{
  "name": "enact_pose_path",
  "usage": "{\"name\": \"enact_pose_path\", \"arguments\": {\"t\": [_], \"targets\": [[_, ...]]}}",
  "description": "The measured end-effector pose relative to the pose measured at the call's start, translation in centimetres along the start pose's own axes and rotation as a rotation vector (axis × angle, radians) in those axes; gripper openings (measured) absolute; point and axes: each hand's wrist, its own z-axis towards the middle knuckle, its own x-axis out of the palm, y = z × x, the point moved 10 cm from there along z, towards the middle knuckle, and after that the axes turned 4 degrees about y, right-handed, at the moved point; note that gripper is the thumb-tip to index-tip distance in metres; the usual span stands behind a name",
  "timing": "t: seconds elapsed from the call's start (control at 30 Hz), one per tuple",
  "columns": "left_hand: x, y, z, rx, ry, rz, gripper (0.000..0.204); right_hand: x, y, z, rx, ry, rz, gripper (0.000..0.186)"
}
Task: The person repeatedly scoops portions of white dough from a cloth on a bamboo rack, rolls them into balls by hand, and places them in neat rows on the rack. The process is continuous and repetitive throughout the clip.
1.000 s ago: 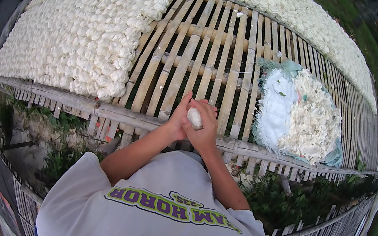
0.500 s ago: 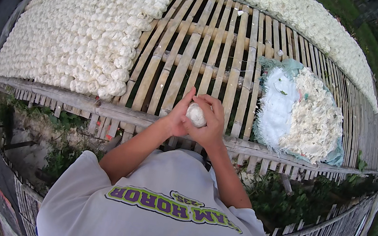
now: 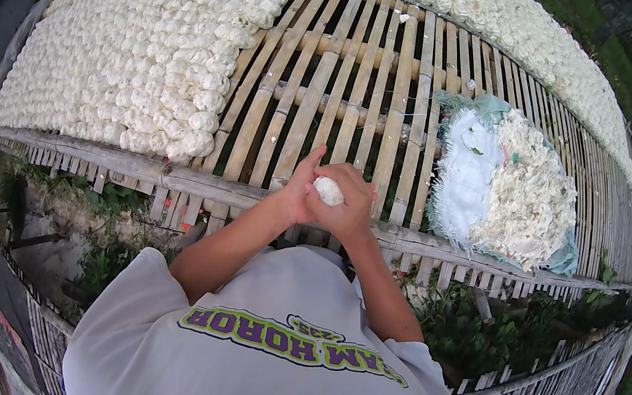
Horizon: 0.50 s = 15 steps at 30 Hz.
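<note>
A pale, round ball of moist white pulp [image 3: 328, 191] is pressed between my two hands, just above the front rail of a bamboo rack. My left hand [image 3: 300, 193] backs it from the left, with its thumb side pointing up. Over the top and right side curl the fingers of my right hand [image 3: 351, 196]. To the right, a heap of loose white pulp [image 3: 530, 194] lies on a frayed white and teal woven sack [image 3: 464, 175]. Rows of similar white balls [image 3: 140, 54] cover the left part of the rack.
Bamboo slats [image 3: 327, 75] with gaps between them form the rack's surface, edged by a thick bamboo rail [image 3: 115, 157]. Another band of white balls [image 3: 477, 12] runs along the far side. Small pulp scraps dot the slats. Green plants [image 3: 510, 332] grow below the rack.
My right hand's fingers have closed further over the ball and shifted around it, so they cover its upper part more. The left hand stays nearly in place.
</note>
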Motion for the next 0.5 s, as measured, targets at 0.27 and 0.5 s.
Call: {"name": "enact_pose_path", "arguments": {"t": [0.27,0.5], "targets": [[1.9,-0.3,-0.9,0.103,0.034,-0.076,0.084,0.3,0.5,-1.5,0.041,-0.148,0.014,0.031],[2.3,0.0,-0.5,0.081,0.090,-0.240,0.085,-0.1,-2.5,-0.3,0.176,-0.095,0.306,0.023]]}}
